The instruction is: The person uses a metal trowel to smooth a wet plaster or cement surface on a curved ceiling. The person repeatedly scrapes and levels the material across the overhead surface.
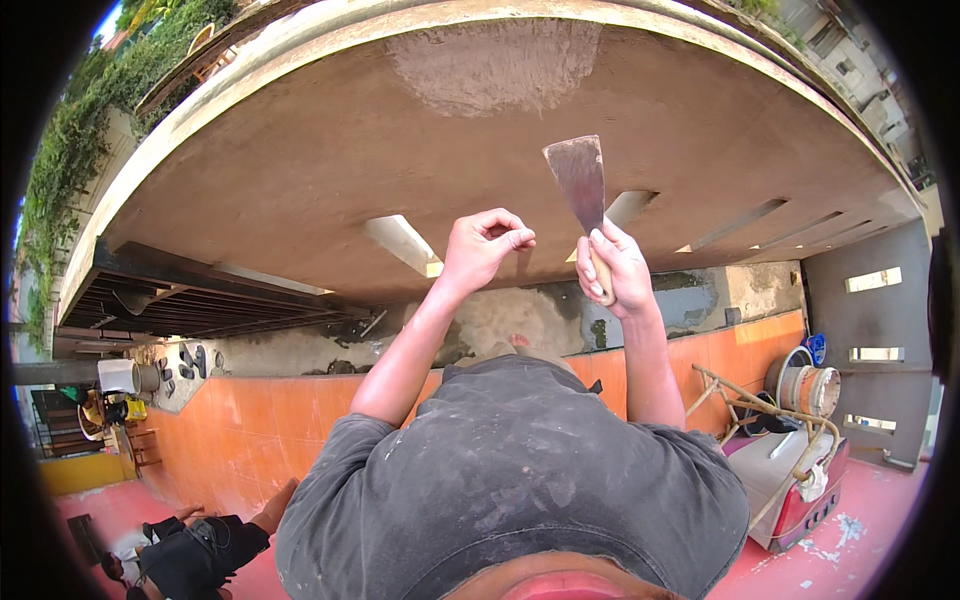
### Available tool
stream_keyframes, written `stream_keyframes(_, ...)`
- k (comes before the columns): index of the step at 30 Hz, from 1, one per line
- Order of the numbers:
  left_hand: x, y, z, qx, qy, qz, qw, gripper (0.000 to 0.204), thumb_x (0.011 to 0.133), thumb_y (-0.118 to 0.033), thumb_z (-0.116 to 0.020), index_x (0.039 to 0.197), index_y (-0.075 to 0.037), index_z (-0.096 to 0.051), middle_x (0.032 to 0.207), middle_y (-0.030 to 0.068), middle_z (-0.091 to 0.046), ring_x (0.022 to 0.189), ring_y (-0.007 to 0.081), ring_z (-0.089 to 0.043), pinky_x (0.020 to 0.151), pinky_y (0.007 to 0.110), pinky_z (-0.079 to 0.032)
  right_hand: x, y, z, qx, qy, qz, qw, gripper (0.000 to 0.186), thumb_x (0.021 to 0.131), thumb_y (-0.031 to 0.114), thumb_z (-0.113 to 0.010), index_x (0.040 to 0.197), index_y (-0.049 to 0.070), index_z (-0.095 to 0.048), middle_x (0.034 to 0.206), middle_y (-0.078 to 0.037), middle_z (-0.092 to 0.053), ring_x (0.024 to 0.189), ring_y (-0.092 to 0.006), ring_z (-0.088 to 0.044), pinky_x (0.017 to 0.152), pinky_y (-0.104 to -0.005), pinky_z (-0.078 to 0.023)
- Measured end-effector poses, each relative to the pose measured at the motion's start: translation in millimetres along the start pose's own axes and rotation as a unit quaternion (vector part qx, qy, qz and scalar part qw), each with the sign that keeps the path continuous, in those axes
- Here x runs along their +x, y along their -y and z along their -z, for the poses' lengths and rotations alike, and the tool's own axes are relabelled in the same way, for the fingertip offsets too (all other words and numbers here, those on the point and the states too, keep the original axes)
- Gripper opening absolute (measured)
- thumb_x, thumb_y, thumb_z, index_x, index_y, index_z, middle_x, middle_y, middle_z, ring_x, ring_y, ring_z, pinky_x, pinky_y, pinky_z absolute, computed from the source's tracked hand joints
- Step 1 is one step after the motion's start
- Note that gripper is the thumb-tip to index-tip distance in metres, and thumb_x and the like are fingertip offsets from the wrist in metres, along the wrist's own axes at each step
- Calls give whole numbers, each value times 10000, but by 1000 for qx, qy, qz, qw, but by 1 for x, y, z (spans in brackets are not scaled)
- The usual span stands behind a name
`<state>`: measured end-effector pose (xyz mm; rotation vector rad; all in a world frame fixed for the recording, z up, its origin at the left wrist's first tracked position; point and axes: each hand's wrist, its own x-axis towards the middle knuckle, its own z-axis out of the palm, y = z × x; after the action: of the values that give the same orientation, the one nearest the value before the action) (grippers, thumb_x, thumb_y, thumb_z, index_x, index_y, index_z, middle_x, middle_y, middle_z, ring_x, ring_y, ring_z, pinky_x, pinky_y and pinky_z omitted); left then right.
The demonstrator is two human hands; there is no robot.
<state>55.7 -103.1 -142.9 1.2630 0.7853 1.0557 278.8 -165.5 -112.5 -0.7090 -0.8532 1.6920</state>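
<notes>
Head view: the fingers of the right hand [627, 275] are wrapped around the wooden handle [602, 278] of a scraper [590, 212], thumb near the base of the blade [577, 172]. The left hand [478, 252] has its fingers curled, thumb close to forefinger; whether they pinch anything cannot be told. The scraper is held before the brown wall [300, 150], blade toward the wall's upper edge, below a pale patch [495, 65]. Judged light, stiff and not fragile; grip is best taken on the handle, clear of the blade's thin edge.

Left hand [487, 248] loosely curled, right hand [614, 268] in a wrapped grip, both forearms [408, 360] forward.
</notes>
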Motion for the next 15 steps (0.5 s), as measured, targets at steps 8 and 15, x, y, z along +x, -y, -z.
stream_keyframes(8, 6, 13, -6, 51, -50, 14, 997, 59, 941, -53, -710, 932, -13, -669, 852, 30, -666, 836, 118, -680, 781, 283, -569, 37, 8, 24, -219, 50, 17, 974, 434, 1100, 255, -451, 1486, 56, -466, 805, -46, -664, 654, -67, -580, 559, -213, -466)
stream_keyframes(15, 10, 0, -32, 67, -82, -30, 994, 98, 967, -20, -634, 1043, -16, -695, 1164, 64, -666, 1031, 139, -667, 888, 278, -544, 31, 45, 26, -298, 69, 37, 951, 364, 1069, 136, -493, 1409, 20, -552, 931, -31, -651, 659, -64, -573, 549, -213, -468)
